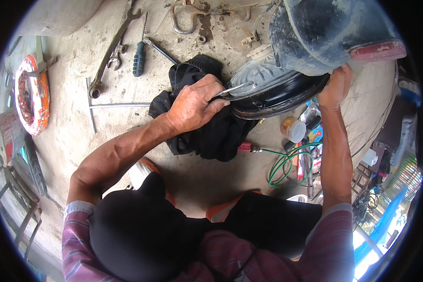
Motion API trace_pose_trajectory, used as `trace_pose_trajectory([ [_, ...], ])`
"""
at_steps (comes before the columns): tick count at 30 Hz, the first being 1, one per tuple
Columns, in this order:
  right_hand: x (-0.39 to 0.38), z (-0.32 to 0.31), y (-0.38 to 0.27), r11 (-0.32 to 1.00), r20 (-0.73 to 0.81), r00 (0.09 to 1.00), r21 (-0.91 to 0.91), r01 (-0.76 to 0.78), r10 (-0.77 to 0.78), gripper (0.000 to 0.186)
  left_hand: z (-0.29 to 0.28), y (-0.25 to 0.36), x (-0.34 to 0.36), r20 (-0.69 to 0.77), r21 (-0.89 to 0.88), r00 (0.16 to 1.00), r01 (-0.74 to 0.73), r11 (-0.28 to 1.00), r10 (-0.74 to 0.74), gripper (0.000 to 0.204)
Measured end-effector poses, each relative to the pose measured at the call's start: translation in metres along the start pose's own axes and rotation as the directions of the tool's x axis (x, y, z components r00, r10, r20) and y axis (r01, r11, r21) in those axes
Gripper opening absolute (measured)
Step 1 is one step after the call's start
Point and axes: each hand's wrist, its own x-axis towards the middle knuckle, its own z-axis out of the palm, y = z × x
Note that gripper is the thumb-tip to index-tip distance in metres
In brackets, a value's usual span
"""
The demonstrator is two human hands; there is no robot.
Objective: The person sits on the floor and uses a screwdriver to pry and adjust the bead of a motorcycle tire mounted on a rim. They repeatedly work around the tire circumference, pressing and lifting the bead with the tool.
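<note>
A black round rim (277,105) with a grey ribbed centre (261,70) stands tilted in front of me, partly under a large scuffed grey-blue body. My left hand (196,104) is closed in a pinch on a thin metal rod (236,89), whose far end lies over the rim's left side. At the rim's right end, my right hand (335,89) is closed round the edge, its fingertips partly hidden. Beneath my left hand a crumpled black cloth (211,136) is spread on the concrete floor.
Overhead hangs the grey-blue body (324,33) with a red end piece (378,50). Left lie a long wrench (113,51), a screwdriver (138,61), a T-shaped bar (120,105) and an orange-white ring (32,94). Right are a lidded jar (294,129) and a green cord (279,164).
</note>
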Motion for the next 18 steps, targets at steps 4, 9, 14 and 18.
trace_pose_trajectory([
  [4,0.016,0.002,0.027,0.924,-0.078,0.936,-0.204,0.323,-0.344,0.024,-0.003,0.008,0.009,0.046,-0.010,0.997,-0.058,0.998,0.058,0.020],
  [9,0.030,-0.004,0.062,0.961,0.052,0.999,0.278,-0.005,-0.010,0.021,-0.015,0.052,0.023,0.097,-0.038,0.995,0.029,0.999,-0.025,0.022],
  [14,0.020,-0.007,0.014,0.934,0.092,0.930,0.067,0.352,-0.357,0.032,-0.011,0.067,0.025,0.146,-0.084,0.975,0.179,0.980,-0.165,0.022],
  [18,0.014,-0.021,0.021,0.820,0.177,0.860,-0.261,0.510,-0.478,0.033,-0.006,0.057,0.019,0.095,-0.114,0.991,0.100,0.988,-0.089,0.024],
])
